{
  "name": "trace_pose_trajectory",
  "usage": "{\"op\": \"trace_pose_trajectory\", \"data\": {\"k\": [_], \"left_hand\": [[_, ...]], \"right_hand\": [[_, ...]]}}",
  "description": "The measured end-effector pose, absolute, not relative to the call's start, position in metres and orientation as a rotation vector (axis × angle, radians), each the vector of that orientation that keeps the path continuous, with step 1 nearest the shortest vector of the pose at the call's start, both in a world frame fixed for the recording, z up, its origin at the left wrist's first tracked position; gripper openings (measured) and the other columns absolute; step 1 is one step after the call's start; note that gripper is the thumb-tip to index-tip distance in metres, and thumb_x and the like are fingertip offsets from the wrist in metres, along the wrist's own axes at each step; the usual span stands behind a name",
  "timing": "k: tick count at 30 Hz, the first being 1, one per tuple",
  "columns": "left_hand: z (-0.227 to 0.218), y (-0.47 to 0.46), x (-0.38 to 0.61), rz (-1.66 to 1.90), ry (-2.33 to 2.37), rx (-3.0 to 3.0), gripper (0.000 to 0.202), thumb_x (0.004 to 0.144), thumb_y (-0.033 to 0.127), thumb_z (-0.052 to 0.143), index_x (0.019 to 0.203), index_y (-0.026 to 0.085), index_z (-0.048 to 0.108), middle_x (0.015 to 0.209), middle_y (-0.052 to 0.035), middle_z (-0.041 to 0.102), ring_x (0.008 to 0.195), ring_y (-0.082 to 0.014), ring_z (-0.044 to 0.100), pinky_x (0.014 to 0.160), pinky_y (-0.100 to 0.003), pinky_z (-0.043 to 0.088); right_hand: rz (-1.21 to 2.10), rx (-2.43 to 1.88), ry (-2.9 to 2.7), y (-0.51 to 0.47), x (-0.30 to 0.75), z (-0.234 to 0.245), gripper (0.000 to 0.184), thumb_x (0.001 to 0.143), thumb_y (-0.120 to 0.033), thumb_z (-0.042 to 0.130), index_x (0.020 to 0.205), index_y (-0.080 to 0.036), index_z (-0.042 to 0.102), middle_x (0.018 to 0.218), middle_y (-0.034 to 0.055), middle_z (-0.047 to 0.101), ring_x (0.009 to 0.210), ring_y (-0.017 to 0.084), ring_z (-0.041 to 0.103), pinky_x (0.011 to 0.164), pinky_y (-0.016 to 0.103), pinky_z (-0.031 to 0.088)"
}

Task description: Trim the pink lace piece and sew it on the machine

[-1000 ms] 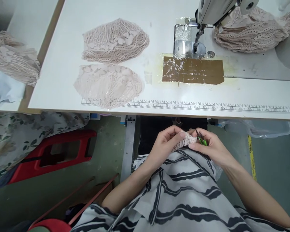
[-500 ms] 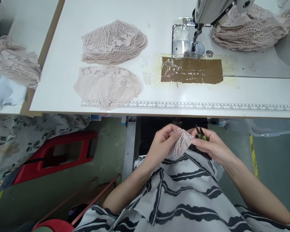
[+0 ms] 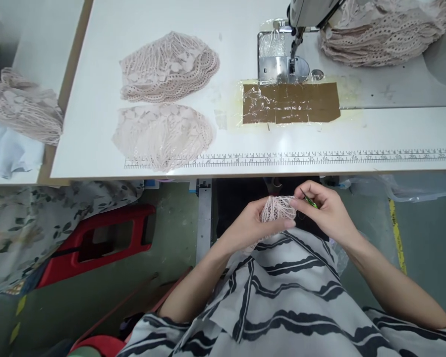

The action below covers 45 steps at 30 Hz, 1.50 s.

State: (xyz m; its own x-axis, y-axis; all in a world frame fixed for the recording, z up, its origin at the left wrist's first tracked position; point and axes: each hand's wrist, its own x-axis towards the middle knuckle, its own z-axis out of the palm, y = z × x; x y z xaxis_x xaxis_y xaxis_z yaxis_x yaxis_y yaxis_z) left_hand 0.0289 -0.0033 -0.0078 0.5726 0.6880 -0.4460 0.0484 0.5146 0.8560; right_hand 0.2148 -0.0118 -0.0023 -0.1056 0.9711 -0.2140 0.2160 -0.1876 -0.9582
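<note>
Below the table's front edge, over the lap, my left hand grips a small pale pink lace piece, its thumb lying across the front. My right hand is closed around green-handled thread snips, whose dark tip points up and left. Its thumb and fingertip meet at the right edge of the lace. On the table lie two stacks of lace pieces: a beige one with scalloped edges and a paler one in front of it.
A sewing machine stands at the back right, with a large lace pile beside it. Brown card is taped before the needle plate. A ruler strip runs along the front edge. A red stool stands at lower left.
My left hand has shifted its hold, its thumb now stretched across the lace, which looks more bunched. The snips have turned in my right hand and show less. The whole view has shifted slightly.
</note>
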Motion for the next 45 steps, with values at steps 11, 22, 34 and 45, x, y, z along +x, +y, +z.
{"op": "trace_pose_trajectory", "data": {"k": [11, 22, 34, 45], "left_hand": [[-0.022, -0.009, 0.024, 1.309, 1.051, 1.987, 0.013, 0.082, 0.007, 0.061, 0.088, 0.018, 0.059, 0.083, -0.0016, 0.066, 0.074, -0.0117, 0.063, 0.063, -0.020, 0.049], [-0.017, -0.007, 0.013, 1.403, 0.752, 2.613, 0.011, 0.088, 0.008, 0.048, 0.084, 0.015, 0.057, 0.073, -0.0065, 0.066, 0.059, -0.0120, 0.057, 0.051, -0.023, 0.046], [-0.012, 0.002, 0.012, 1.288, 0.547, 2.685, 0.015, 0.090, 0.010, 0.046, 0.081, 0.016, 0.056, 0.068, -0.0055, 0.066, 0.055, -0.0108, 0.057, 0.047, -0.023, 0.041], [-0.018, -0.003, 0.017, 1.192, 0.634, 2.489, 0.010, 0.092, 0.010, 0.046, 0.090, 0.016, 0.053, 0.089, -0.0099, 0.074, 0.070, -0.0120, 0.069, 0.051, -0.022, 0.041]], "right_hand": [[1.572, -0.948, -1.758, -0.035, 0.222, 0.019, 0.010, 0.079, -0.012, 0.067, 0.081, -0.022, 0.068, 0.074, -0.0023, 0.069, 0.065, 0.011, 0.063, 0.058, 0.020, 0.049], [1.288, -1.114, -1.695, -0.008, 0.216, 0.015, 0.021, 0.087, -0.021, 0.061, 0.105, -0.025, 0.070, 0.084, 0.0026, 0.063, 0.071, 0.012, 0.058, 0.062, 0.025, 0.047], [1.779, -1.046, -1.854, 0.020, 0.230, 0.018, 0.014, 0.082, -0.032, 0.067, 0.083, -0.020, 0.074, 0.072, -0.0006, 0.057, 0.060, 0.009, 0.049, 0.054, 0.024, 0.039], [1.519, -1.209, -1.591, 0.005, 0.227, 0.016, 0.013, 0.085, -0.032, 0.065, 0.077, -0.022, 0.067, 0.085, 0.0018, 0.057, 0.072, 0.013, 0.055, 0.064, 0.027, 0.043]]}}
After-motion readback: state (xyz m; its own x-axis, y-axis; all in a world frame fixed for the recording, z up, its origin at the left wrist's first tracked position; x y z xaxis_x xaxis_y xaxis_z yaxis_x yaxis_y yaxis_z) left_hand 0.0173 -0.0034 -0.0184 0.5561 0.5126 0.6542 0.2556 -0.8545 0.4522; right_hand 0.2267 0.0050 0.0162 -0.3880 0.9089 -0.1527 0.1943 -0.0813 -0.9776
